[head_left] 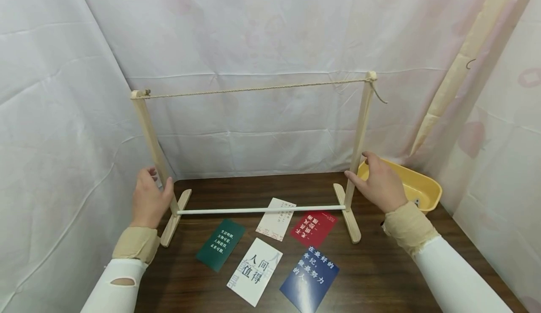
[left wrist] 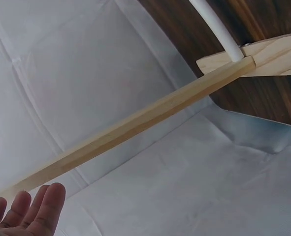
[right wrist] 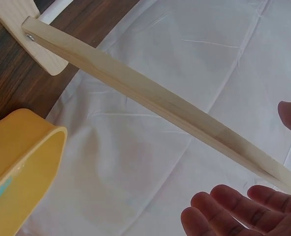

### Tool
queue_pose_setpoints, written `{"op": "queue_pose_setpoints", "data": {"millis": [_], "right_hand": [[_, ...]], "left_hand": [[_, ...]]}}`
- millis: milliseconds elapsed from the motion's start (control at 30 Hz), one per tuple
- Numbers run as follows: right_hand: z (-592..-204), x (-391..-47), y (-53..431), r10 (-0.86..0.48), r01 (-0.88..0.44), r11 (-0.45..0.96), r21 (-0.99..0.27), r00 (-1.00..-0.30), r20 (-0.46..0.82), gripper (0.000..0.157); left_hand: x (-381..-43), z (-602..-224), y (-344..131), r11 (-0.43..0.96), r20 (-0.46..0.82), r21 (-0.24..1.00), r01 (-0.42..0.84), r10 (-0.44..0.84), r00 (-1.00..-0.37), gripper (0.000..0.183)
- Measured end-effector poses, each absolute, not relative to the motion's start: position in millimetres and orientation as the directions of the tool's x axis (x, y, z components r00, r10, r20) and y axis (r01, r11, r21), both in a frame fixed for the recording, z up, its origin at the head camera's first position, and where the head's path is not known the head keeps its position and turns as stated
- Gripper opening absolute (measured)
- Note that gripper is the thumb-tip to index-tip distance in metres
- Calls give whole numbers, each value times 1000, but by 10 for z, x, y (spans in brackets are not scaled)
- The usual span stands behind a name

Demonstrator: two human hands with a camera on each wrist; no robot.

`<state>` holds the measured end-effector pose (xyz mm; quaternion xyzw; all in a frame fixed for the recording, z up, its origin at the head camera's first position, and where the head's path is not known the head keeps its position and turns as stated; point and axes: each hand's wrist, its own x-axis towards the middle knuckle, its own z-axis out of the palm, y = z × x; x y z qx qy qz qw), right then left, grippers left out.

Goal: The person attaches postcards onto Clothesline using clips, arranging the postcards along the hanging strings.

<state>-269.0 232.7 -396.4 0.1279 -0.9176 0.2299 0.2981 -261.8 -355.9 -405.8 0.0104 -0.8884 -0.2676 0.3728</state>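
A wooden stand has a left post (head_left: 151,139) and a right post (head_left: 360,139). Twine (head_left: 253,89) is strung between their tops, and a white rod (head_left: 236,211) joins them low down. My left hand (head_left: 150,200) is beside the left post's lower part, thumb apart from extended fingers. Around the right post, my right hand (head_left: 382,183) stands with thumb and fingers spread; in the right wrist view its fingertips (right wrist: 224,194) lie just below the post. Neither hand grips the wood.
On the dark table (head_left: 262,299) lie a green card (head_left: 220,245), a white card (head_left: 255,272), a blue card (head_left: 310,280), a red card (head_left: 313,228) and a cream card (head_left: 276,221). Behind my right hand sits a yellow bin (head_left: 433,191). White cloth (head_left: 253,31) hangs around the table.
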Motion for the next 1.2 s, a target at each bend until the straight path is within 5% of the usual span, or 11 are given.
{"op": "queue_pose_setpoints", "data": {"millis": [633, 1200], "right_hand": [[-3983, -2786, 2348, -74, -349, 824, -446, -848, 525, 68], [-3997, -2846, 2335, -29, -330, 749, -575, -883, 469, 58]], "left_hand": [[-2710, -4010, -3596, 830, 625, 519, 204, -206, -753, 63], [-2814, -3890, -3653, 717, 523, 670, 191, -273, -808, 73]]}}
